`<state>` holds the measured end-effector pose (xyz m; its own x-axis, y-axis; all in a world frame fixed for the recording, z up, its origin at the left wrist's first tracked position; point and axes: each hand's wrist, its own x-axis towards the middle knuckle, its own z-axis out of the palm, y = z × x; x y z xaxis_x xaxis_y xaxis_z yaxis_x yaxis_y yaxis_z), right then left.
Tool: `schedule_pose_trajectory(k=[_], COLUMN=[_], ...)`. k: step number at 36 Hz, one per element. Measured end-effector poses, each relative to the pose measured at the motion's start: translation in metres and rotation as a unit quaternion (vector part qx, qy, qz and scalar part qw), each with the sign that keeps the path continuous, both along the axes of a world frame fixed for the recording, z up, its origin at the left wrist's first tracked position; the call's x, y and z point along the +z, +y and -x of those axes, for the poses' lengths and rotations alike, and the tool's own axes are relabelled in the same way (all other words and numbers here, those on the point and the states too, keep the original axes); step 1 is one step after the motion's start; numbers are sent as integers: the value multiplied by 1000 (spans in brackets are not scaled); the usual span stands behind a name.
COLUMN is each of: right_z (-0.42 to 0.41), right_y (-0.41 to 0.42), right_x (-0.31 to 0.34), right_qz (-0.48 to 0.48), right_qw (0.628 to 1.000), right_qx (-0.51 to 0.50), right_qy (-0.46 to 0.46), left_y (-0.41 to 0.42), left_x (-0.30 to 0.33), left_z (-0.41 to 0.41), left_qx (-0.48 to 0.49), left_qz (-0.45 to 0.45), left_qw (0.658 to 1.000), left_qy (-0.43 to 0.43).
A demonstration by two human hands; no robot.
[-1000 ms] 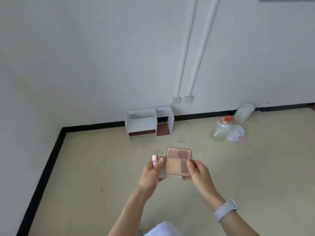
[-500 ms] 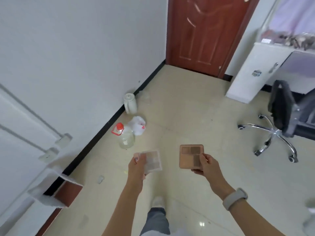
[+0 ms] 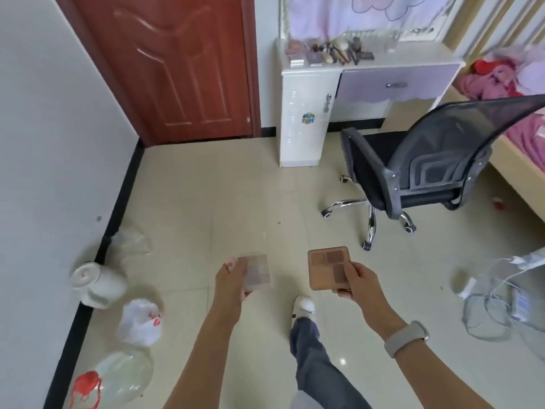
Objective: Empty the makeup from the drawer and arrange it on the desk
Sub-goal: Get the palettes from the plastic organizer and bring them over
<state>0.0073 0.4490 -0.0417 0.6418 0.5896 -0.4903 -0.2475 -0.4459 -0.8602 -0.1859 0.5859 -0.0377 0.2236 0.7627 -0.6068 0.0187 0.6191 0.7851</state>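
The right hand [image 3: 355, 280] pinches a flat brown square makeup palette [image 3: 328, 267] by its edge, the left hand [image 3: 233, 280] grips its clear plastic lid [image 3: 257, 273], both far from the white table [image 3: 371, 70]; both look light, stiff, a bit slippery.

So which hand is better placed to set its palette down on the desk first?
Probably the right hand: its brown palette is on the side nearer the desk, ahead and right. The left hand grips the paler palette further left.
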Motion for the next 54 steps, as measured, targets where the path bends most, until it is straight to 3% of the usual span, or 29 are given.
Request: schedule_pose_trajectory(k=[14, 22, 28, 37, 43, 54], right_z=[-231, -323, -420, -575, -640, -740], right_y=[230, 323, 449, 627, 666, 669], right_x=[27, -10, -29, 40, 54, 25], right_qz=[-27, 16, 22, 7, -1, 13], right_qw=[999, 997, 990, 992, 981, 956], right_qx=[-31, -77, -136, -101, -179, -286], right_qy=[-12, 9, 3, -72, -70, -67], left_y=[241, 364, 497, 676, 727, 744], left_x=[41, 6, -18, 28, 46, 41], left_z=[-262, -347, -453, -619, -699, -824], left_qx=[-41, -28, -60, -136, -200, -283], left_qz=[-28, 30, 22, -29, -30, -11], left_qw=[999, 998, 997, 990, 979, 958], left_qy=[13, 50, 46, 14, -2, -47])
